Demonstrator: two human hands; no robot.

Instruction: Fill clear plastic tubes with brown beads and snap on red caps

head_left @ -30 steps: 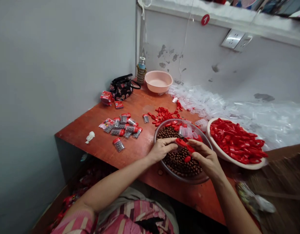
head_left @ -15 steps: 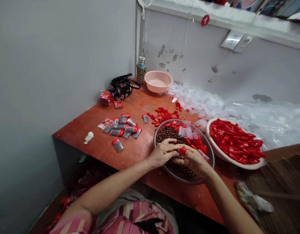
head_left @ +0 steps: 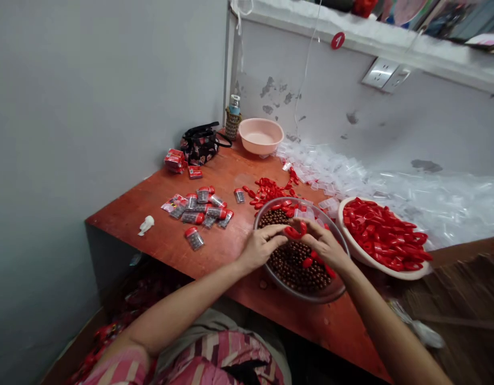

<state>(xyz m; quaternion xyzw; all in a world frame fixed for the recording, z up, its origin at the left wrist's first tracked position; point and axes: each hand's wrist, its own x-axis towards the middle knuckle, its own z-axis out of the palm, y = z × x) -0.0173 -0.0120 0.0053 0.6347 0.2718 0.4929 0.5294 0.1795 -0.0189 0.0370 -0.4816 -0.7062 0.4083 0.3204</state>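
Note:
Above the metal bowl (head_left: 343,291), a curved red plastic cap (head_left: 296,233) is held between my two hands. My left hand (head_left: 263,247) pinches its left end, and the fingers of my right hand (head_left: 326,247) close on its right side. Below them, the bowl holds many small brown balls (head_left: 299,270), more red plastic pieces (head_left: 311,260) and clear plastic tubes (head_left: 303,212). My right fingers partly hide the tubes and the bowl's far side.
A cream basin (head_left: 385,270) heaped with red pieces stands right of the bowl. Clear tubes (head_left: 411,203) pile along the wall. Filled, red-capped containers (head_left: 194,239) lie left on the table (head_left: 129,214). Farther back are a pink basin (head_left: 261,133), a flowered bag (head_left: 201,147) and a bottle (head_left: 233,104).
Both hands have risen slightly and drawn apart around the red cap, which now shows more of its curve. More brown balls are visible beneath them.

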